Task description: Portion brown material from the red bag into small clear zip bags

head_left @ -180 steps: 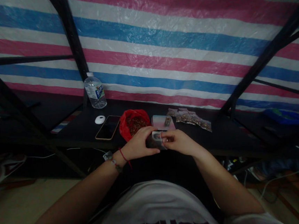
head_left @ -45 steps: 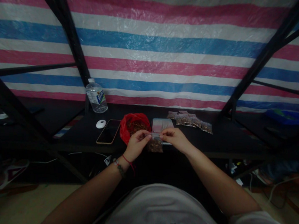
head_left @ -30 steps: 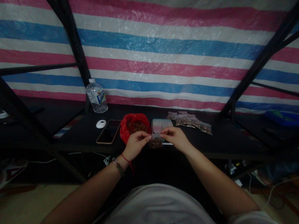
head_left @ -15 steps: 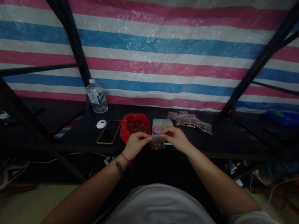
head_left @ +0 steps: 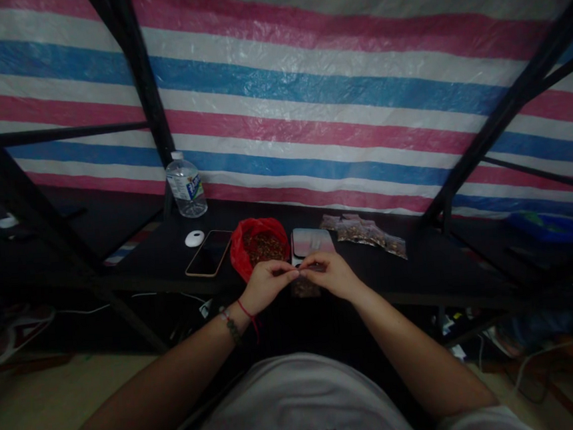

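Observation:
My left hand (head_left: 271, 283) and my right hand (head_left: 332, 274) pinch the top edge of a small clear zip bag (head_left: 305, 289), their fingertips almost meeting. Brown bits fill the bag, which hangs below my fingers in front of the table edge. Just beyond my hands lies a flat scale (head_left: 313, 241) with a pale, shiny top, its near part hidden by my fingers. To its left sits an open red plastic bag (head_left: 239, 251) holding loose brown pieces (head_left: 265, 245). Several filled zip bags (head_left: 363, 230) lie in an overlapping row right of the scale.
A phone (head_left: 209, 254), a white rounded object (head_left: 195, 238) and a clear plastic bottle (head_left: 186, 187) stand or lie left on the black table (head_left: 441, 265). Dark metal posts (head_left: 141, 74) rise at both sides before a striped sheet (head_left: 308, 119). A blue tray-like item (head_left: 553, 226) is far right.
My hands have come together along the bag's top edge, my left moving right and slightly down. The bag has dropped a little toward me, uncovering more of the scale.

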A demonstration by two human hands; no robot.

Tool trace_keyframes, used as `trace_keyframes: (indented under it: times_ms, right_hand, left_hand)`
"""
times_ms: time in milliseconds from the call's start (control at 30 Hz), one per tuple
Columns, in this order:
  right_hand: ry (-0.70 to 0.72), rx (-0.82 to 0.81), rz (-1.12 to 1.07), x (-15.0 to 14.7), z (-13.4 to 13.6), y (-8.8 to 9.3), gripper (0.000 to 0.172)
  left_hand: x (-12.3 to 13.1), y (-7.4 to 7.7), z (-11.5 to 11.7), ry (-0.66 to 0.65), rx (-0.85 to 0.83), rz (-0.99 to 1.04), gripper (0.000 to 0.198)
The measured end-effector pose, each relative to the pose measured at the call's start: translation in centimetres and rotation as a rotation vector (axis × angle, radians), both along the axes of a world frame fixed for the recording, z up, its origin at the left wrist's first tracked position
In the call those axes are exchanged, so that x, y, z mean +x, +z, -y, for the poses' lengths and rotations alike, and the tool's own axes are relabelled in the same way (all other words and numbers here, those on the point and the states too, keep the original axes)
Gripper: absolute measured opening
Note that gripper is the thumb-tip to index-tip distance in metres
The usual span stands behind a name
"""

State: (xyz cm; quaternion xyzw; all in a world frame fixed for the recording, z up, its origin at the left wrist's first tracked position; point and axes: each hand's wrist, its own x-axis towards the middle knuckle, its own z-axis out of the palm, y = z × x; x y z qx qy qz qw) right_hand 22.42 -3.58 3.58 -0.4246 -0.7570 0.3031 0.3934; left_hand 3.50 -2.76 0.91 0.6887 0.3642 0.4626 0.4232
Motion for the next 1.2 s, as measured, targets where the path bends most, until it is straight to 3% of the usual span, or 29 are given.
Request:
trace_keyframes:
  times_ms: [700, 1200]
  right_hand:
    - [0.003, 0.093, 0.038, -0.3, 0.2, -0.6, 0.005]
    - [-0.067, 0.135, 0.058, 1.8, -0.2, 1.5, 0.010]
  left_hand:
    - [0.0, 0.2, 0.1, -0.019, 0.042, 0.015, 0.017]
    - [-1.3, 1.1, -0.6, 0.069, 0.053, 0.011, 0.018]
